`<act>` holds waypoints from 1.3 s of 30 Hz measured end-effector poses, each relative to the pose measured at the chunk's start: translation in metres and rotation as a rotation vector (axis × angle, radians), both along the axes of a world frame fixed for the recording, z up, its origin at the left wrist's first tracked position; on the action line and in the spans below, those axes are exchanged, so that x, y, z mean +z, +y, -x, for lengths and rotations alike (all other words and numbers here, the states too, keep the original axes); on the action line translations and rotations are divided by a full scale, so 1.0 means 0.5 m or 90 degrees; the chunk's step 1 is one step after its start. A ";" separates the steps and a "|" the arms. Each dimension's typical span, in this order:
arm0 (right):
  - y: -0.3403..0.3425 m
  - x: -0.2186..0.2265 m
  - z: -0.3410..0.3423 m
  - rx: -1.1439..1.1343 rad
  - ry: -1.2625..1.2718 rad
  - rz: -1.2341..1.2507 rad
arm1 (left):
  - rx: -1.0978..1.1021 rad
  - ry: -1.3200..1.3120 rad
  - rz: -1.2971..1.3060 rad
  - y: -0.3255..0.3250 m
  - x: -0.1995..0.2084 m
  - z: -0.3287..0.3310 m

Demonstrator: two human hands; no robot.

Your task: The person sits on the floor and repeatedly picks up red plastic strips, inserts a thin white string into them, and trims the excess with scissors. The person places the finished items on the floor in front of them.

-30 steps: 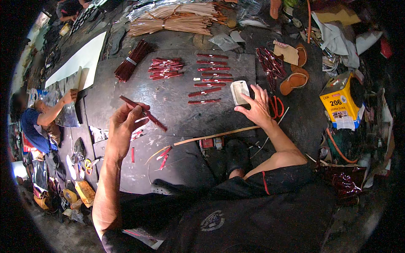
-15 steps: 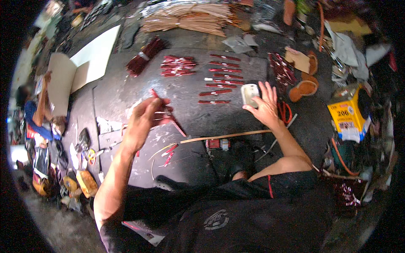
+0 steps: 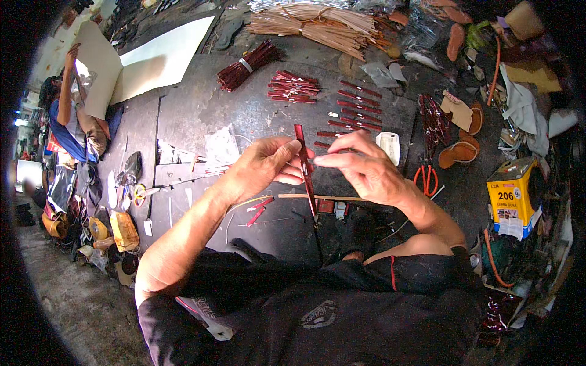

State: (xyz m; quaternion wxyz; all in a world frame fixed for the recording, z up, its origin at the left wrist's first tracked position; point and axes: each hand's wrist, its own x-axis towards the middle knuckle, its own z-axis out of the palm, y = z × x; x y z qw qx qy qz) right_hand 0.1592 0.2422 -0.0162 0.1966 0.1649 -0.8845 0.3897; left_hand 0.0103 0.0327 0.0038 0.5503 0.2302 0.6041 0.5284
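Note:
Upright between thumb and fingers, a glossy dark red strap (image 3: 307, 177) is pinched by my left hand (image 3: 262, 161). Close on its right side is my right hand (image 3: 372, 174), with bent fingers drawn into a pinch near the strap. Whatever those fingertips hold, if anything, is too small to make out. A small white case (image 3: 388, 147) lies just beyond my right hand. Past it, several similar red straps (image 3: 360, 104) lie in a spaced column, partly hidden by the hand. To their left rests a pile of red straps (image 3: 293, 86).
A bound dark red bundle (image 3: 247, 66) and tan strips (image 3: 311, 27) lie at the back. Orange-handled pliers (image 3: 425, 180) and a yellow can (image 3: 511, 198) are at right. Yellow-handled scissors (image 3: 140, 194) lie left. A person (image 3: 76, 116) at far left handles large pale sheets.
My right hand has left the white case and come left to the strap. My left hand has turned the strap more upright. The whole view has shifted.

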 end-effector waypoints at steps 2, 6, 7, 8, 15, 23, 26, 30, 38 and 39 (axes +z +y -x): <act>-0.014 0.000 0.010 0.014 0.003 -0.032 | 0.009 0.006 0.020 0.000 0.011 -0.009; -0.022 -0.018 0.018 0.018 0.010 -0.072 | 0.046 0.006 0.006 -0.001 0.020 -0.019; -0.023 -0.016 0.018 0.012 0.021 -0.081 | 0.046 0.003 0.004 -0.002 0.022 -0.019; -0.024 -0.012 0.017 0.008 0.031 -0.091 | 0.046 -0.001 0.002 -0.003 0.022 -0.018; -0.022 -0.018 0.007 0.038 0.069 -0.127 | 0.047 0.004 0.010 0.007 0.029 -0.029; -0.014 -0.020 -0.003 0.071 0.112 -0.177 | 0.030 -0.001 0.012 0.017 0.016 -0.030; -0.012 -0.026 -0.005 0.063 0.126 -0.188 | 0.032 0.015 0.016 0.021 0.014 -0.029; -0.016 -0.027 0.003 0.004 0.143 -0.212 | 0.002 0.084 0.012 0.024 0.020 -0.040; -0.004 -0.033 0.000 -0.017 0.125 -0.150 | 0.028 -0.011 -0.002 0.027 0.010 -0.025; -0.006 -0.032 -0.003 0.003 0.124 -0.137 | 0.024 -0.020 -0.003 0.026 0.009 -0.021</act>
